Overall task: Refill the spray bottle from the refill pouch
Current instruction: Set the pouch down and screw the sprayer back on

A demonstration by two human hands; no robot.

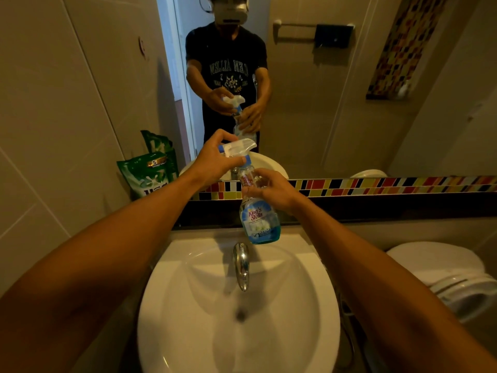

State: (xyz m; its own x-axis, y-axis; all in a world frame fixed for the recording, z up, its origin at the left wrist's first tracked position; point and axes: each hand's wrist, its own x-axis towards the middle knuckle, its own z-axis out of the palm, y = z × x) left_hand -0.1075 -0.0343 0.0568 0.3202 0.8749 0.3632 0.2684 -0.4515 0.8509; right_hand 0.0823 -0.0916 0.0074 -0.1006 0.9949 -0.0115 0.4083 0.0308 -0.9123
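Head view: my left hand (215,160) grips the trigger (238,148), right hand (271,188) clamps the bottle (259,222) over the sink (188,332). Uncapping tilted, liquid could spill.

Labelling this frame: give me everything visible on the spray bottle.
The spray bottle is clear plastic with a blue and white "King's Stella" label and a little blue liquid at the bottom. Its white trigger head with blue nozzle and collar sits on the neck. It is held slightly tilted over the sink, above the faucet, touching neither. The left hand has its grip on the trigger head; the right hand holds the upper body.
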